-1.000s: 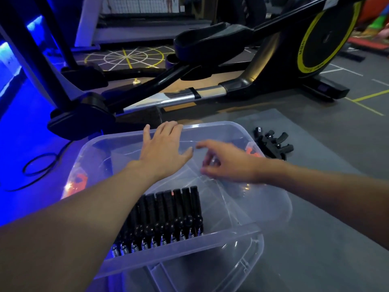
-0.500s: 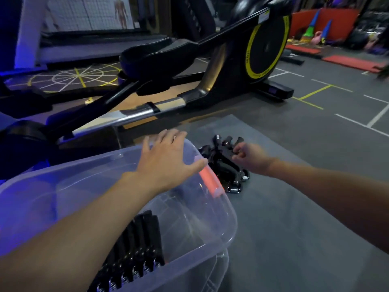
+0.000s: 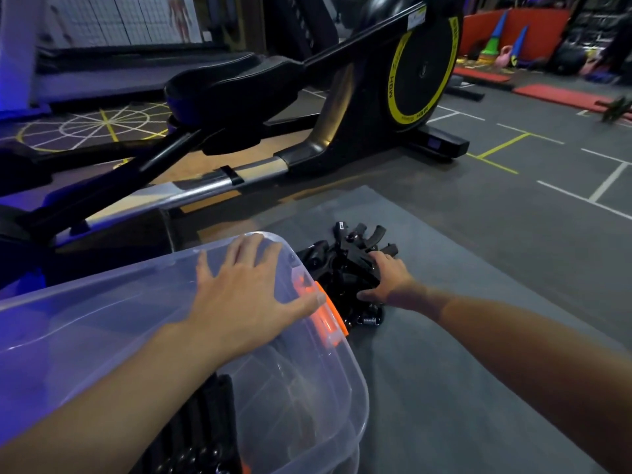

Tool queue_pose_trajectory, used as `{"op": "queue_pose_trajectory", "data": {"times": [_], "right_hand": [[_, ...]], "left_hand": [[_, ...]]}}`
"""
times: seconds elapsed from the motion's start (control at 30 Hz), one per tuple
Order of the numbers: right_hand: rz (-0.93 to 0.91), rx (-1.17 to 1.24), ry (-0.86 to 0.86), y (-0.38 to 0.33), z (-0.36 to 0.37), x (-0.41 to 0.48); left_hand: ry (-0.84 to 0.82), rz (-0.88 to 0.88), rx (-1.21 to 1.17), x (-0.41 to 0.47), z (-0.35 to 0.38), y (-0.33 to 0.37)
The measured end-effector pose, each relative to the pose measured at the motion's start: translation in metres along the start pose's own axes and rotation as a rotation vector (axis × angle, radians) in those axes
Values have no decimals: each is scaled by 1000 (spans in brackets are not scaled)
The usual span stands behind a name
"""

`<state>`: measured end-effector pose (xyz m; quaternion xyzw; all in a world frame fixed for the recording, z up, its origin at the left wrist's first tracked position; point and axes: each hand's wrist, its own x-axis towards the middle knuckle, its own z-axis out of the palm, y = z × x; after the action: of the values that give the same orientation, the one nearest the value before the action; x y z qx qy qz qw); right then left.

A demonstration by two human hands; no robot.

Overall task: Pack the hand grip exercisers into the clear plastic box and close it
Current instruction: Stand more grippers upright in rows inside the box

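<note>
Both hands busy: left hand [image 3: 246, 295] flat, fingers spread, on the clear box [image 3: 102, 319]; right hand [image 3: 386, 278] grips black grip exercisers [image 3: 352, 244] piled beside it.

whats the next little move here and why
Probably lift a handful and carry it left to the clear plastic box. The right hand curls over the loose hand grip exercisers on the mat, thumb on their near side. The left hand lies flat on the box, steadying it, and a packed row sits inside.
</note>
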<state>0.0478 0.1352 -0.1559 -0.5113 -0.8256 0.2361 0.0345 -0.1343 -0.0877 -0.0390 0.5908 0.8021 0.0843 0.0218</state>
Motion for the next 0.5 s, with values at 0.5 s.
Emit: {"op": "queue_pose_trajectory", "data": {"times": [0.5], "right_hand": [[-9,-132,118,-11,17,14]], "left_hand": [[-24,7,20,1,2,-2]]}}
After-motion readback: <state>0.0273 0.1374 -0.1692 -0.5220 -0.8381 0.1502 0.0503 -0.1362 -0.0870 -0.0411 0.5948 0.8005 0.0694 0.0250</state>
